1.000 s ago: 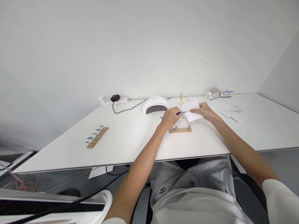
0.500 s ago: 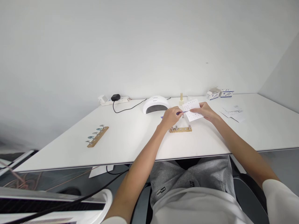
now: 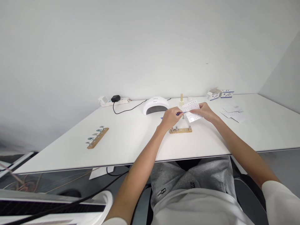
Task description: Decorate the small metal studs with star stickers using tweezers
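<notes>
White tabletop [image 3: 131, 140]: left hand [image 3: 172, 117] pinches purple stick [image 3: 177, 114], right hand [image 3: 206, 112] grasps dotted sheet [image 3: 191, 106] (tan strip [image 3: 182, 131] at its seven o'clock).

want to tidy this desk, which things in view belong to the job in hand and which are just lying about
Held or close by, so likely the job's:
sheet, in the right hand
purple tool, in the left hand
bar by the hands

Untouched, so seemingly just lying about:
bar at left
lamp, bottle (could belong too)
loose sheets
boxes
adapter
</notes>
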`<state>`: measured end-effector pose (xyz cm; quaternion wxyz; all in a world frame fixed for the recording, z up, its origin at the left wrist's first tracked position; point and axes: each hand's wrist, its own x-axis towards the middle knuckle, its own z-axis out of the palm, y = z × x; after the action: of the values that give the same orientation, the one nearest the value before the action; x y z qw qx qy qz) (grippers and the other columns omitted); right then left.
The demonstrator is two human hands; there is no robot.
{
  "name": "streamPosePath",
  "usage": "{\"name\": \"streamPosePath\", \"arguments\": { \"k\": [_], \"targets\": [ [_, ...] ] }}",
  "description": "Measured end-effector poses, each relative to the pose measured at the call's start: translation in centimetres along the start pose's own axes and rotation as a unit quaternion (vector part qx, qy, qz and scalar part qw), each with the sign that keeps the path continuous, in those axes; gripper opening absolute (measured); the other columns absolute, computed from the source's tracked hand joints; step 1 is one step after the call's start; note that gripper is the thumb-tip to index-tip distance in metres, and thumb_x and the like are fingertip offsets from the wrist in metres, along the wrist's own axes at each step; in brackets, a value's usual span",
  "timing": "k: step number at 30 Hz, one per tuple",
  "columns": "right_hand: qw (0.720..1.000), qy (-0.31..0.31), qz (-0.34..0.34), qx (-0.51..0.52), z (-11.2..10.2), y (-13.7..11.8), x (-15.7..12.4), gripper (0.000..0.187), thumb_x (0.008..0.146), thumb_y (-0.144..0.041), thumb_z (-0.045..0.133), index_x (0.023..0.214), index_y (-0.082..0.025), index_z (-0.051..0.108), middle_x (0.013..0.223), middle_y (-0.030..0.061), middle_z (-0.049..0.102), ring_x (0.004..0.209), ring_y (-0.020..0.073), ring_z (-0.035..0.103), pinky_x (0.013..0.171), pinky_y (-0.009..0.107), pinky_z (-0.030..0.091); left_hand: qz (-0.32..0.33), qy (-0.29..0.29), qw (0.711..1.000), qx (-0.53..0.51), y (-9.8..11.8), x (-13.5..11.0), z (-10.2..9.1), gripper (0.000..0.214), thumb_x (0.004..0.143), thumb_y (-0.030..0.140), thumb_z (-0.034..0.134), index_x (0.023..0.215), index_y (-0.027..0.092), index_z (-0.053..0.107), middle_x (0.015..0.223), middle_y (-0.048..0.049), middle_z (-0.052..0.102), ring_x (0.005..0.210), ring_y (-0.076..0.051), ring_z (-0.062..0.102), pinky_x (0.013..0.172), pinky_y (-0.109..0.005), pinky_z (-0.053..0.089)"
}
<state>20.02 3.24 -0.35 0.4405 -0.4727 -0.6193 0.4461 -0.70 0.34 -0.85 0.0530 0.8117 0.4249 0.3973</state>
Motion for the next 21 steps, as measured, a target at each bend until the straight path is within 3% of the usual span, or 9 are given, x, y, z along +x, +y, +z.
{"name": "streamPosePath", "arguments": {
  "k": [11,21],
  "targets": [
    [0.999,0.024,-0.003,0.033,-0.07,0.31,0.27,0.028,0.064,-0.034,0.076,0.083,-0.013,0.071,0.085,0.0083,0.072,0.073,0.0190,0.066,0.060,0.027,0.051,-0.041,0.064,0.993,-0.087,-0.41,0.23,-0.43,0.013,0.083,0.026,0.059,0.081,0.017,0.069,0.080,-0.0033,0.065,0.068,-0.012,0.054,0.065,-0.026,0.045],
    [0.996,-0.008,-0.022,0.091,0.37,0.01,0.06,0.032,0.065,-0.041,0.076,0.082,-0.014,0.071,0.086,0.0089,0.072,0.079,0.0223,0.067,0.068,0.031,0.052,-0.037,0.061,0.996,-0.052,-0.48,0.29,-0.37,0.009,0.082,0.021,0.060,0.082,0.019,0.069,0.078,-0.0018,0.063,0.066,-0.012,0.053,0.067,-0.026,0.045]
  ]
}}
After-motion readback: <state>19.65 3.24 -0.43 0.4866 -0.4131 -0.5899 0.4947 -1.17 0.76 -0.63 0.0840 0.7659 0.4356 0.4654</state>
